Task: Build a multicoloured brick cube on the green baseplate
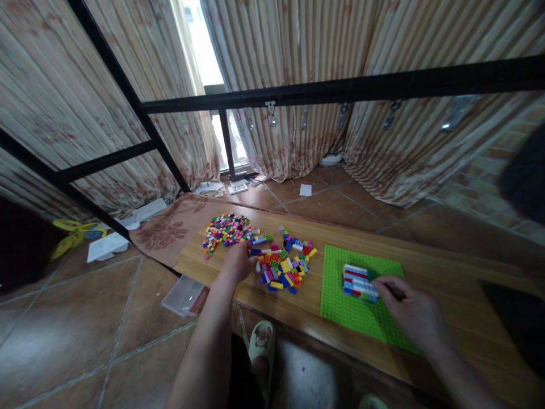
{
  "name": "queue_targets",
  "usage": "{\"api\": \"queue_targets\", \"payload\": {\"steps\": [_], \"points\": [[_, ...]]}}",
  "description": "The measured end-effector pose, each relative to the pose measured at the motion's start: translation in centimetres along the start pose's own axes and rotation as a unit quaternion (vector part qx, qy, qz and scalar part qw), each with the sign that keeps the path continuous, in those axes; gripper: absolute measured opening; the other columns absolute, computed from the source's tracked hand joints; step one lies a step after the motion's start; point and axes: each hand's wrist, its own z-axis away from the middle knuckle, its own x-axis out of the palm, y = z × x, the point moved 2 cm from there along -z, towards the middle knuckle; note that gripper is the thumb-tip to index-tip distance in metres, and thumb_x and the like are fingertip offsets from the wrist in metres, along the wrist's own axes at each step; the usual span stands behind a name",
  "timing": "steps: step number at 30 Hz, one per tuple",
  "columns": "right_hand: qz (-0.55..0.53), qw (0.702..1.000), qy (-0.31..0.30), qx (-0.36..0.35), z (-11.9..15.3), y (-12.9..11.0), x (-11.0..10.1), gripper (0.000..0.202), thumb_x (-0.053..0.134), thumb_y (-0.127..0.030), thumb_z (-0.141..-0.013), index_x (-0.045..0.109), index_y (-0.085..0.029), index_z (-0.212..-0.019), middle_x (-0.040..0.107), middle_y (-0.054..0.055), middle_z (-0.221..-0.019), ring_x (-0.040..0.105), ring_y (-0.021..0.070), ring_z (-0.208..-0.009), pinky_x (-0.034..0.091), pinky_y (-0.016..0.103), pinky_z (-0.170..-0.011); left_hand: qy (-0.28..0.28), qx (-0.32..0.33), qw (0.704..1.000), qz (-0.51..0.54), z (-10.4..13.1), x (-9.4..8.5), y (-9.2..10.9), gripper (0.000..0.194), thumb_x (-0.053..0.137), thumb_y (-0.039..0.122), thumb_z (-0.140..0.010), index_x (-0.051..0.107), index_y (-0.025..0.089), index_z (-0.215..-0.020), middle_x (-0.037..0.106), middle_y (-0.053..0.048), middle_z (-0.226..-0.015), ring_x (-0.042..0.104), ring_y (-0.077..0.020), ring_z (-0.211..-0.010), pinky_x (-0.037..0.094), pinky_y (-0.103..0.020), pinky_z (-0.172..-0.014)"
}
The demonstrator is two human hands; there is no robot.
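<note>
My left hand [239, 261] reaches to the left edge of a pile of mixed toy building bricks [284, 266]. Its fingers are curled beside a dark blue brick, and whatever they grip is hidden. On the green baseplate [340, 309] sits a small block of stacked bricks [357, 281] in white, red and blue rows. My right hand [404, 304] is closed in a pinch at the right edge of that block, fingertips against it. A tiny piece between those fingers cannot be made out.
A heap of smaller colourful bricks [227, 230] lies on the wooden bench [259, 301], left of the larger bricks. Below stands a clear plastic box [181, 295]. A black metal rail [298, 94] crosses ahead, before the curtains. One slipper [261, 341] shows under the bench edge.
</note>
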Motion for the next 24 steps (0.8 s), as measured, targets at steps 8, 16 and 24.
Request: {"api": "queue_targets", "payload": {"steps": [8, 16, 24], "points": [[0.006, 1.0, -0.014, -0.014, 0.0, -0.1, 0.3, 0.033, 0.05, -0.054, -0.081, 0.067, -0.026, -0.079, 0.071, 0.001, -0.076, 0.067, 0.0213, -0.064, 0.048, 0.031, -0.06, -0.071, 0.085, 0.994, 0.006, 1.2, 0.0, 0.7, 0.024, 0.071, 0.022, -0.067, 0.074, 0.023, -0.09, 0.069, -0.004, -0.091, 0.061, -0.0192, -0.083, 0.044, -0.026, -0.072], [0.008, 1.0, -0.007, -0.026, 0.1, -0.3, 0.2, 0.03, 0.05, -0.05, -0.082, 0.067, -0.026, -0.079, 0.072, 0.001, -0.074, 0.067, 0.0206, -0.063, 0.048, 0.03, -0.059, -0.065, 0.099, 0.993, -0.028, 1.1, 0.7, 1.3, 0.019, 0.066, 0.015, -0.067, 0.076, 0.024, -0.081, 0.067, -0.005, -0.085, 0.061, -0.0201, -0.084, 0.045, -0.027, -0.077], [0.005, 1.0, -0.012, -0.022, 0.1, -0.3, 0.2, 0.029, 0.05, -0.05, -0.083, 0.067, -0.026, -0.081, 0.073, 0.001, -0.077, 0.067, 0.0205, -0.065, 0.048, 0.03, -0.06, -0.076, 0.127, 0.989, -0.005, 1.2, 1.0, 2.3, 0.023, 0.065, 0.011, -0.066, 0.075, 0.024, -0.082, 0.068, -0.003, -0.084, 0.061, -0.0173, -0.079, 0.045, -0.026, -0.076]]}}
